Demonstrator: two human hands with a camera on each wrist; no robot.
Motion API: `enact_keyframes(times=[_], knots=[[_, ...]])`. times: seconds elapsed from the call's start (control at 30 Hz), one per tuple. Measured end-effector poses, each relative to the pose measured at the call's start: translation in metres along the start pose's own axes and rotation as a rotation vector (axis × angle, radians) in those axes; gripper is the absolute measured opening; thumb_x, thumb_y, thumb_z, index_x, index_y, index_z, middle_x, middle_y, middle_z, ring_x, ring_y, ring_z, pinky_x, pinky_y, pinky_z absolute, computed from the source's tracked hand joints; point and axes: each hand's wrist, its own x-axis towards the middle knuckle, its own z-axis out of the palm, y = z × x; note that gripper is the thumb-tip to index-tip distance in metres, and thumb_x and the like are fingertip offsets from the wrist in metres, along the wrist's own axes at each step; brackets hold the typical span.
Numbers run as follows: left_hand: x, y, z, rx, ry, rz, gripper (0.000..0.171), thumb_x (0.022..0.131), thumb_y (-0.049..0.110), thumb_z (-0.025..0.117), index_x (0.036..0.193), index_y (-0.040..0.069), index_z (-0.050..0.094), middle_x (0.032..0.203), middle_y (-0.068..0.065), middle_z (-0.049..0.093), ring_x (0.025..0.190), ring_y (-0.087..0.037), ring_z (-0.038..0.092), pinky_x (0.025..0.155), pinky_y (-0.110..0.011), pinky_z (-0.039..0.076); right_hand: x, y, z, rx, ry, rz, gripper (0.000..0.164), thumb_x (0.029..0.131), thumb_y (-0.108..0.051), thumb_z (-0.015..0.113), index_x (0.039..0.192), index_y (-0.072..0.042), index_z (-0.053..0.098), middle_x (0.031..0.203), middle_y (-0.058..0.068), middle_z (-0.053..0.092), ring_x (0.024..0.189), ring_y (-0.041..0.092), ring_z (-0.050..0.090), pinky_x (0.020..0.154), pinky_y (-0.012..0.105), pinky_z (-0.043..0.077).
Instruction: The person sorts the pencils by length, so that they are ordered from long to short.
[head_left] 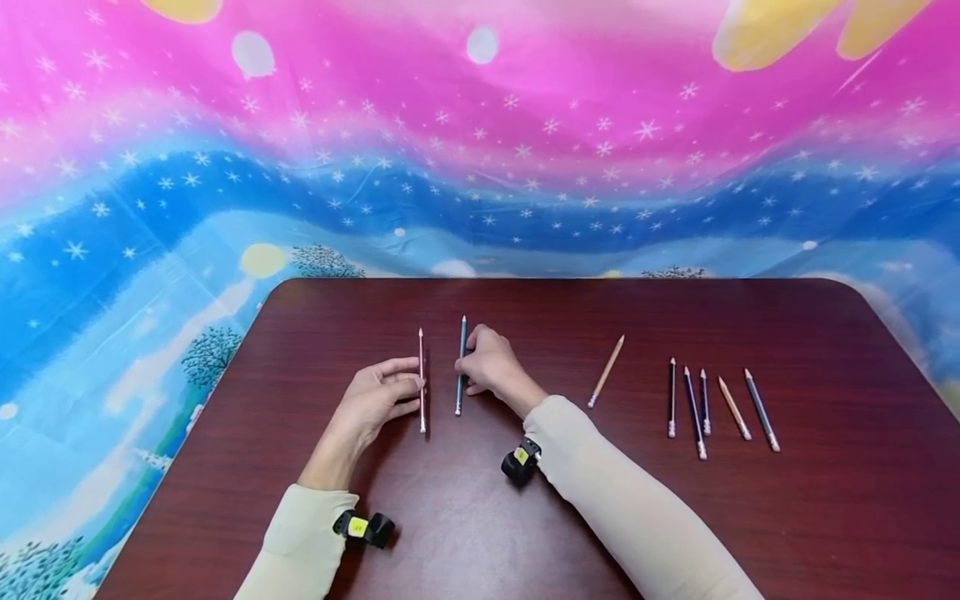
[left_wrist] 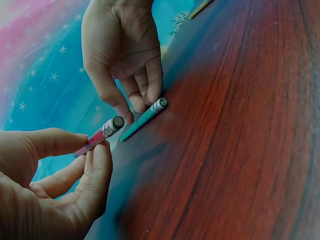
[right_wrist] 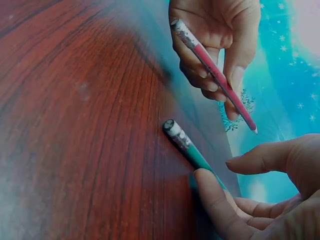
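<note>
My left hand (head_left: 375, 396) holds a pink pencil (head_left: 422, 354) between thumb and fingers, raised off the table. Its white-banded eraser end (left_wrist: 113, 125) faces the left wrist camera, and its pale tip points away. A green pencil (head_left: 462, 337) lies on the table just to the right, roughly parallel to the pink one. Over that green pencil reaches my right hand (head_left: 491, 362). In the right wrist view, one fingertip (right_wrist: 204, 176) is at the green barrel (right_wrist: 199, 159), while the other digit stands apart above it; part of the pencil is hidden behind the fingers.
A natural-wood pencil (head_left: 606, 372) lies slanted right of my right hand. Farther right is a loose row of several pencils, including a dark one (head_left: 672, 400), a wood-coloured one (head_left: 733, 408) and a grey-blue one (head_left: 761, 410). The dark red table (head_left: 525, 517) meets a patterned cloth (head_left: 480, 208) behind.
</note>
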Motion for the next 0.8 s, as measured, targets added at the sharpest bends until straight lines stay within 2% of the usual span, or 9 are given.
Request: enact_keyframes(times=[0.23, 0.5, 0.8], knots=[[0.003, 0.0, 0.004, -0.006, -0.009, 0.001, 0.05, 0.1, -0.001, 0.062, 0.148, -0.004, 0.052, 0.1, -0.002, 0.073, 0.09, -0.007, 0.068, 0.077, -0.023, 0.06, -0.007, 0.003, -0.013, -0.003, -0.001, -0.023, 0.035, 0.089, 0.003, 0.068, 0.121, 0.004, 0.054, 0.096, 0.017, 0.06, 0.062, 0.021, 0.061, 0.055, 0.033, 0.061], [0.009, 0.0, 0.016, -0.018, -0.007, 0.014, 0.05, 0.096, -0.004, 0.062, 0.145, -0.005, 0.054, 0.099, -0.003, 0.074, 0.09, -0.008, 0.069, 0.077, -0.023, 0.061, -0.018, 0.01, -0.035, -0.006, 0.003, -0.031, 0.038, 0.087, 0.0, 0.067, 0.123, 0.002, 0.056, 0.087, 0.011, 0.06, 0.065, 0.021, 0.061, 0.057, 0.032, 0.059], [0.015, 0.009, 0.035, 0.064, 0.019, 0.043, 0.048, 0.092, -0.004, 0.064, 0.139, -0.004, 0.061, 0.094, -0.008, 0.074, 0.081, -0.008, 0.07, 0.072, -0.022, 0.06, -0.036, 0.019, -0.059, -0.042, 0.002, -0.063, 0.04, 0.09, -0.003, 0.069, 0.128, 0.002, 0.056, 0.087, 0.011, 0.065, 0.07, 0.024, 0.065, 0.061, 0.032, 0.059]])
